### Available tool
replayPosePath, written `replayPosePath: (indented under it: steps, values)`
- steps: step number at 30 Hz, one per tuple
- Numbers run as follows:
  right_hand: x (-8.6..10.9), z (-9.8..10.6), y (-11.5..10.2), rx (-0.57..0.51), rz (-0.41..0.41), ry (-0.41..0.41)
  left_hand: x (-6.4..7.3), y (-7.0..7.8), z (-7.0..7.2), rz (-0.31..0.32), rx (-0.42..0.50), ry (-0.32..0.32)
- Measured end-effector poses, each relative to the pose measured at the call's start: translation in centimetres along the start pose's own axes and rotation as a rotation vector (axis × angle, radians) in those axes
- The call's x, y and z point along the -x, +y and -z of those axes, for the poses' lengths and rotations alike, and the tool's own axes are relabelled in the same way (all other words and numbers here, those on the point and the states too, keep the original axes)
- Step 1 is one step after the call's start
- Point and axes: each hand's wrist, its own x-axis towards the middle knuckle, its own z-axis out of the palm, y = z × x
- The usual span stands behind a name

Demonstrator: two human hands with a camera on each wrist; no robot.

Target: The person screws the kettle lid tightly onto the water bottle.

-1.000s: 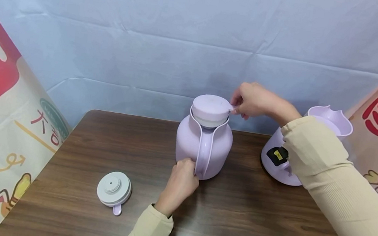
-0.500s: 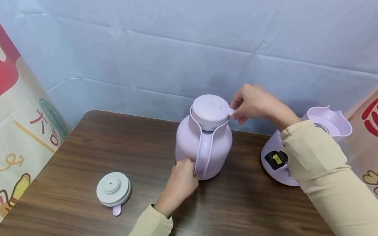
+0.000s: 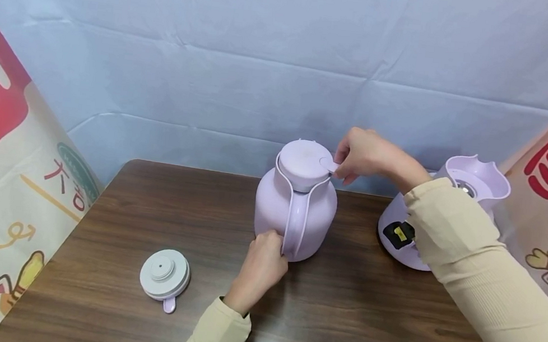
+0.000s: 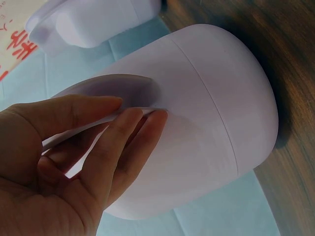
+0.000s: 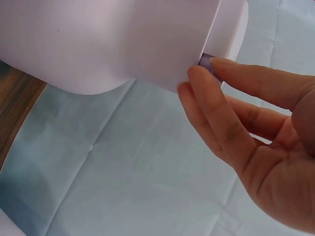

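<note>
A lilac thermos jug (image 3: 270,204) stands upright near the table's back edge, its handle facing me. My left hand (image 3: 263,257) holds the lower part of that handle (image 3: 295,224); in the left wrist view, thumb and fingers (image 4: 145,130) pinch it from both sides. A round lilac lid (image 3: 303,160) sits in the jug's neck. At the lid's right side, my right hand (image 3: 364,154) pinches the small projecting tab (image 3: 328,164) between thumb and fingers. The right wrist view shows the tab (image 5: 206,63) mostly hidden by the fingertips.
To the right stands a second lilac jug (image 3: 399,253) with an open top and a black-and-yellow label, partly behind my right sleeve. Another lid (image 3: 163,274) lies upside down at front left on the wooden table (image 3: 149,196). A pale blue cloth (image 3: 212,90) hangs behind.
The lid has sunk lower into the neck, hiding its pale lower band, and its top has tilted level. My right hand has dropped slightly with it; the left hand has stayed put.
</note>
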Motion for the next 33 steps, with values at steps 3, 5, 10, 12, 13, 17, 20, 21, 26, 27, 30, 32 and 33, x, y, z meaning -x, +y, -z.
replayPosePath:
  steps: [3, 5, 10, 12, 13, 17, 20, 21, 26, 27, 30, 32, 33]
  values:
    - [-0.08, -0.02, -0.01, 0.002, -0.012, -0.007, 0.03, 0.01, -0.01, -0.001, 0.001, 0.001]
    - [-0.11, -0.01, -0.02, 0.006, -0.02, -0.014, 0.04, 0.02, -0.01, 0.001, 0.002, 0.001]
    - [-0.06, 0.24, 0.01, 0.011, -0.009, -0.049, 0.03, 0.03, 0.01, 0.004, 0.003, -0.002]
    - [0.02, 0.42, 0.06, 0.012, 0.003, -0.066, 0.01, 0.02, 0.02, 0.004, 0.003, -0.006]
    - [0.07, 0.5, 0.07, 0.013, 0.011, -0.074, 0.0, 0.02, 0.03, 0.004, 0.002, -0.007]
    - [0.16, 0.67, 0.12, -0.007, 0.029, -0.094, -0.02, 0.01, 0.03, 0.008, 0.0, -0.011]
    - [0.09, 0.64, 0.18, -0.014, 0.04, -0.099, -0.02, 0.02, 0.03, 0.011, -0.002, -0.012]
    - [0.05, 0.62, 0.21, -0.012, 0.042, -0.099, -0.01, 0.02, 0.03, 0.012, -0.002, -0.012]
    - [-0.22, 0.53, 0.33, -0.001, 0.047, -0.09, -0.03, 0.01, 0.03, 0.005, -0.002, -0.012]
    - [-0.26, 0.51, 0.32, 0.002, 0.045, -0.085, -0.04, 0.01, 0.03, 0.005, -0.001, -0.013]
    - [-0.35, 0.44, 0.32, 0.002, 0.039, -0.072, -0.05, 0.0, 0.04, 0.007, 0.0, -0.016]
    - [-0.39, 0.38, 0.32, -0.002, 0.032, -0.068, -0.05, 0.01, 0.04, 0.01, 0.0, -0.018]
    - [-0.4, 0.34, 0.31, -0.006, 0.031, -0.067, -0.06, 0.0, 0.04, 0.012, 0.001, -0.019]
